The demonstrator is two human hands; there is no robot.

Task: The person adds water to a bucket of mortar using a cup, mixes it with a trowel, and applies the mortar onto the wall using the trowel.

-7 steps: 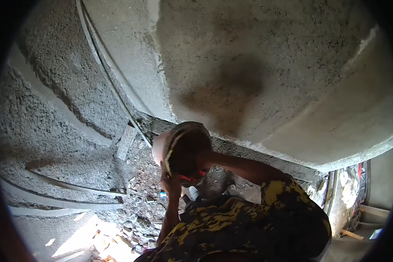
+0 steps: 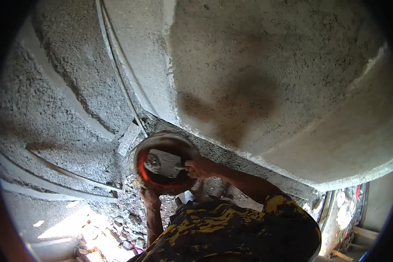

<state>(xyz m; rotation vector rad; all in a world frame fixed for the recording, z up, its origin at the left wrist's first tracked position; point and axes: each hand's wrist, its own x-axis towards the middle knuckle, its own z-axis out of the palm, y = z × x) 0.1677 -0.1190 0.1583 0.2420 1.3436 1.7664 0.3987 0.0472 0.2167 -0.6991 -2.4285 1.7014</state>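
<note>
A round dark basin (image 2: 168, 191) with a red-lit inner wall is held up in front of my body, its mouth facing me. My left hand (image 2: 150, 198) grips its lower left side; the fingertips are partly hidden behind it. At the basin's right rim, my right hand (image 2: 199, 168) is closed on a trowel, whose flat grey blade (image 2: 167, 163) reaches inside. A lump of grey mortar (image 2: 152, 163) lies to the left of the blade. The basin's edge is blurred by motion.
Ahead rises a plastered wall (image 2: 249, 56), with my shadow on it. Rough grey wall (image 2: 70, 144) stands to the left, with a long thin strip (image 2: 118, 74) leaning there. Rubble (image 2: 129, 218) covers the floor, and boards (image 2: 362, 233) lie at the lower right.
The basin has moved slightly left and down and tilted so that its inside shows. My right hand, previously deep within it, has drawn back to the right rim, and the trowel blade is now visible.
</note>
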